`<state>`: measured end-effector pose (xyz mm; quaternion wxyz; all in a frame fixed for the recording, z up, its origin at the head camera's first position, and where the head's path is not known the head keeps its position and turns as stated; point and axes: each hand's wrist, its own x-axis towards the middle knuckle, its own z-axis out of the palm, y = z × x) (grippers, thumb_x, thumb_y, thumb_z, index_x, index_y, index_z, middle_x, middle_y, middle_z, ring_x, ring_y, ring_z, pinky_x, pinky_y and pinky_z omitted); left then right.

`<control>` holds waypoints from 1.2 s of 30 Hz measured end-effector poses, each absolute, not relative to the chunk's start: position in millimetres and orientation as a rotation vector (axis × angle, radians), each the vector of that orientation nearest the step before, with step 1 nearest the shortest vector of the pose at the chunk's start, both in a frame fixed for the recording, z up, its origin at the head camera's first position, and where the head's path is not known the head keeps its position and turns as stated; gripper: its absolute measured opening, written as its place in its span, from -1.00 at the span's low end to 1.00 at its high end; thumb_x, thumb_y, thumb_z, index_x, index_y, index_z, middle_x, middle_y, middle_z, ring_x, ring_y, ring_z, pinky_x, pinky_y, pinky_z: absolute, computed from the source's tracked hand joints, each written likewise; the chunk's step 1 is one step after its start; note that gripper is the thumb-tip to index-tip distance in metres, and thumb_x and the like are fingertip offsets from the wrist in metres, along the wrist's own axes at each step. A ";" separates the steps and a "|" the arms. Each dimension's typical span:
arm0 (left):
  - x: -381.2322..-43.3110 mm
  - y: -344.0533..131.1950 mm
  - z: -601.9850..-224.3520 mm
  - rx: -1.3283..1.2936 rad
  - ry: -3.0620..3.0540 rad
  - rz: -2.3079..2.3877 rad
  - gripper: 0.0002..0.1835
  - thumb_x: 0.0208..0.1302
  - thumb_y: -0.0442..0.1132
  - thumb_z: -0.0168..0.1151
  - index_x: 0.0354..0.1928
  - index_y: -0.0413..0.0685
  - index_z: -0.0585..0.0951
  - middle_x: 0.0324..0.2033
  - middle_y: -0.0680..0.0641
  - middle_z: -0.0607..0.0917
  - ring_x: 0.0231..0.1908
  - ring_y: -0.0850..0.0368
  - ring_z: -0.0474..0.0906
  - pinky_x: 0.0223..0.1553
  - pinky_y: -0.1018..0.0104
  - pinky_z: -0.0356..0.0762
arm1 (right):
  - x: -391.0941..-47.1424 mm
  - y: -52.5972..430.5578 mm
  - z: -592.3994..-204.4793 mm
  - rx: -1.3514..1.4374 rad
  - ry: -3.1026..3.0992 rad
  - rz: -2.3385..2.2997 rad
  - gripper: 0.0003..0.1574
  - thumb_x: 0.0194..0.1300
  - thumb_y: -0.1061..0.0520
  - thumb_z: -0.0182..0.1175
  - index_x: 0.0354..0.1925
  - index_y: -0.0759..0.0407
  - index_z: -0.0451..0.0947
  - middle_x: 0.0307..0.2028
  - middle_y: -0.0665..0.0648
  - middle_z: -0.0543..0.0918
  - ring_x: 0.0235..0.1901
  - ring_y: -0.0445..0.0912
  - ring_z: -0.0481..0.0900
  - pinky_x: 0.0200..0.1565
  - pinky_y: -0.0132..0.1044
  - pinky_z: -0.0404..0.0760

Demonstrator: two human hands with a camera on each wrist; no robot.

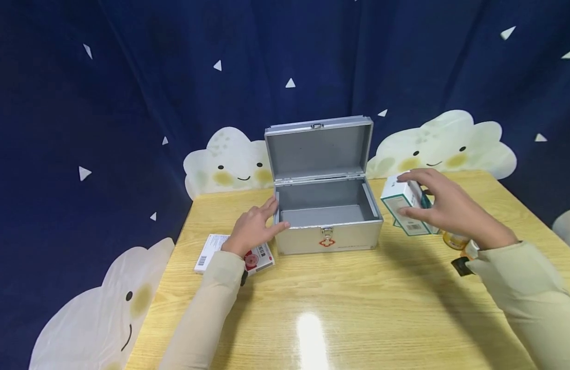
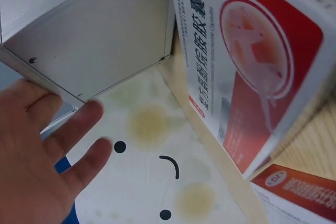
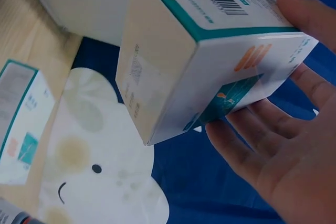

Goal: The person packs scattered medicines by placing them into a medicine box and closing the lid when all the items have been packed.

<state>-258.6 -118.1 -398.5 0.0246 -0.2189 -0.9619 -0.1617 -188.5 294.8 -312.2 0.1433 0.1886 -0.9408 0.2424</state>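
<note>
In the head view a silver first-aid case (image 1: 328, 239), with a red cross on its front, stands with its lid (image 1: 319, 151) raised. My left hand (image 1: 254, 226) touches the case's left edge, its fingers fairly straight and the thumb by the front corner. My right hand (image 1: 451, 205) grips a white and teal medicine box (image 1: 407, 208), tilted, just right of the case. The right wrist view shows the thumb on the barcode side of this medicine box (image 3: 173, 77) and fingers along another side. Bare grey interior (image 1: 322, 215) shows inside the case.
Left of the case lie a red and white capsule box (image 1: 261, 258) and a white box (image 1: 209, 252), partly behind my left arm. A yellow-labelled container (image 1: 455, 240) sits by my right wrist. Another teal-edged box (image 3: 23, 124) shows in the right wrist view. A dark blue curtain (image 1: 247, 77) hangs behind.
</note>
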 end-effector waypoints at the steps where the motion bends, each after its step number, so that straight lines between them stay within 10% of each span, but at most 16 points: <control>1: -258.6 -117.9 -399.1 -0.688 -2.955 -0.467 -0.13 0.33 0.38 0.00 0.52 0.03 0.22 0.56 0.04 0.15 0.34 -0.25 0.40 0.25 -0.17 0.43 | -190.1 292.0 -310.5 0.552 -2.701 0.706 -0.17 0.03 0.09 0.54 0.26 0.10 0.45 0.24 0.27 0.49 0.11 0.17 0.49 0.04 0.21 0.55; 20: -259.8 -115.9 -403.8 -0.723 -2.839 -0.333 -0.15 0.32 0.39 -0.03 0.42 -0.08 0.39 0.47 -0.03 0.34 0.43 -0.15 0.20 0.42 -0.14 0.13 | -225.3 255.5 -302.6 0.625 -2.677 1.091 -0.26 0.08 0.35 0.41 0.20 0.26 0.34 0.24 0.27 0.43 0.17 0.22 0.48 0.27 0.18 0.44; 29: -260.2 -116.6 -401.8 -0.711 -2.827 -0.339 -0.16 0.31 0.39 -0.03 0.42 -0.05 0.39 0.48 0.00 0.34 0.39 -0.14 0.27 0.37 -0.12 0.21 | -236.2 243.7 -297.9 0.659 -2.733 1.096 0.18 0.07 0.31 0.43 0.51 0.24 0.00 0.36 0.35 0.24 0.21 0.24 0.40 0.26 0.19 0.44; 36: -260.5 -116.2 -404.9 -0.694 -2.839 -0.361 -0.15 0.31 0.41 -0.05 0.44 -0.02 0.36 0.48 0.02 0.32 0.38 -0.07 0.29 0.34 -0.07 0.24 | -240.4 240.7 -301.1 0.657 -2.804 0.999 0.13 0.08 0.28 0.40 0.51 0.26 0.05 0.27 0.36 0.25 0.23 0.24 0.38 0.30 0.19 0.42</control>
